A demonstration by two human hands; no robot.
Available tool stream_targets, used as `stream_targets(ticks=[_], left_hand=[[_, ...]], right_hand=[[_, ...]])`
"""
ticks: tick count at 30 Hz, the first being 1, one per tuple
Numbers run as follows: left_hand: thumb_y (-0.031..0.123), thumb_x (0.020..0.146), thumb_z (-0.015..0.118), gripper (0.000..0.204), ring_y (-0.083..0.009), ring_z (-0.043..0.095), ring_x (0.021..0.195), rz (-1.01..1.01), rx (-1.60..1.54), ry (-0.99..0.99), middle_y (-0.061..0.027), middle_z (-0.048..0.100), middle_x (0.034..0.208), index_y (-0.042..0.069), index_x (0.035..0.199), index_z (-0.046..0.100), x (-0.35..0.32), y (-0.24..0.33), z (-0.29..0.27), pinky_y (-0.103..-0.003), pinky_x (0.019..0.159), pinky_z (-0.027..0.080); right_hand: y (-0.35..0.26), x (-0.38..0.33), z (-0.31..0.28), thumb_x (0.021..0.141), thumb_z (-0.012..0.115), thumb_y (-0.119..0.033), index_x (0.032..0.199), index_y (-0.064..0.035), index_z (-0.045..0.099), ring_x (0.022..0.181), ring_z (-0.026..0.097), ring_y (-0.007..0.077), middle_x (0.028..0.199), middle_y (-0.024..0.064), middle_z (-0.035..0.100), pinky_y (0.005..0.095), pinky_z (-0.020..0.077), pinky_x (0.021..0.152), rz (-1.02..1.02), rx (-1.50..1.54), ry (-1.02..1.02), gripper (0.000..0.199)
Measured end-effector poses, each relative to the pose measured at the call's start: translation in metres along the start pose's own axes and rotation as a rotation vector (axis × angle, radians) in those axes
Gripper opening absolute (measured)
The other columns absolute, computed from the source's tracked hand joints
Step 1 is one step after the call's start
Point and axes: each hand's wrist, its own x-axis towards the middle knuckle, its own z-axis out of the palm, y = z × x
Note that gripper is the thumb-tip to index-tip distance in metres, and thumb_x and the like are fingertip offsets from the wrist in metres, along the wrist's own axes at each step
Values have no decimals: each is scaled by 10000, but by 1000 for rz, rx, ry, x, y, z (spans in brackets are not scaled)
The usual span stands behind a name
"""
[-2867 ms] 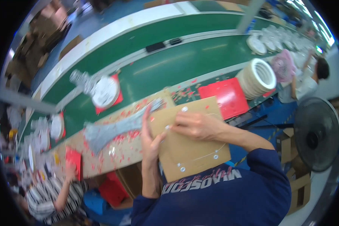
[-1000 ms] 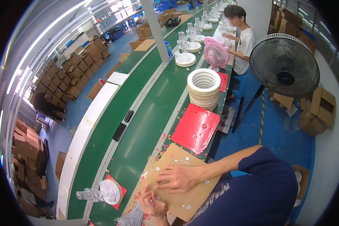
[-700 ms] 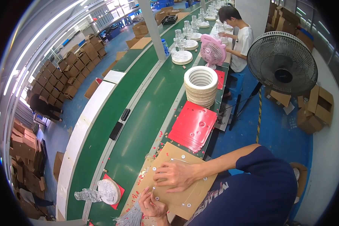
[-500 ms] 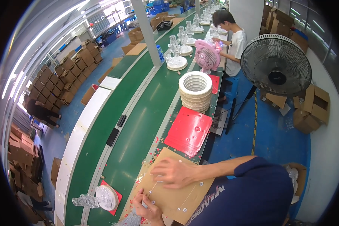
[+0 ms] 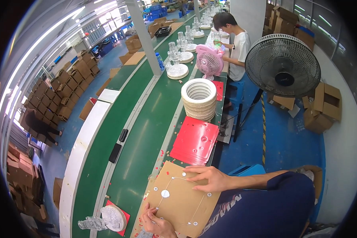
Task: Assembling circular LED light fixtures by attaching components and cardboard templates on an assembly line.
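A tan board (image 5: 174,214) lies in front of me with small white round pegs and a thin white wire (image 5: 197,209) strung in a loop over it. Near its left side sits a larger white disc (image 5: 165,193). My right hand (image 5: 212,179) reaches across the board's far right corner, fingers stretched out and apart, the fingertips by the wire. At the near left edge, my left hand (image 5: 158,227) has thumb and fingers pinched together beside a small white piece on the wire. What lies between those fingertips is too small to make out.
Beyond the board are stacked red sheets (image 5: 196,139) and a pile of white rings (image 5: 199,104). A clear figure on a round white base (image 5: 113,218) rests at left. A pink fan (image 5: 209,62), a large black fan (image 5: 283,65) and a seated co-worker (image 5: 238,45) are farther off.
My right hand has moved from the board's left middle to its far right corner, its fingers spreading and uncovering the white disc. The left hand stays at the edge. The whole view has shifted slightly.
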Motion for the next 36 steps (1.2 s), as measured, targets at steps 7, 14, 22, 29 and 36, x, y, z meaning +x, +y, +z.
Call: stream_targets(ticks=[7, 14, 22, 29, 36], left_hand=[[14, 1015, 436, 268, -359, 679, 953, 78, -232, -14, -142, 581, 820, -99, 809, 565, 1, -12, -3, -412, 850, 555], [2, 1009, 453, 249, -339, 690, 926, -8, -215, 25, -143, 590, 837, -114, 832, 582, -5, -17, -6, -373, 742, 570], [-31, 962, 484, 188, -338, 693, 875, 151, -142, -62, -172, 625, 885, -102, 841, 609, 4, -20, -10, -373, 690, 563], [-80, 895, 588, 143, -385, 629, 1106, 532, -4, -236, -206, 681, 1065, -29, 1000, 671, 8, 28, -47, -496, 1051, 445], [61, 902, 616, 411, -438, 579, 1167, 152, 423, -215, -260, 624, 1218, -70, 1290, 580, 4, 19, -41, -486, 1049, 425]], right_hand=[[1, 9, 5, 844, 733, -92, 1250, -85, 692, 1385, 469, 325, 1533, 151, 443, 419, 426, 1125, 46, 51, -114, 408], [0, 13, 8, 874, 709, -114, 1304, -41, 636, 1390, 448, 362, 1526, 169, 443, 422, 416, 1131, -21, -30, -106, 443], [-4, 42, -2, 839, 748, -243, 1307, -71, 616, 1363, 479, 351, 1498, 171, 466, 515, 413, 1096, -214, -484, -248, 515], [1, 102, 94, 907, 635, -474, 1365, -146, 555, 1459, 338, 335, 1532, 153, 414, 562, 281, 1162, -709, -222, -441, 569], [-15, 126, 123, 969, 482, -496, 1369, -101, 561, 1367, 412, 394, 1478, 212, 445, 607, 295, 1088, -326, -444, -451, 567]])
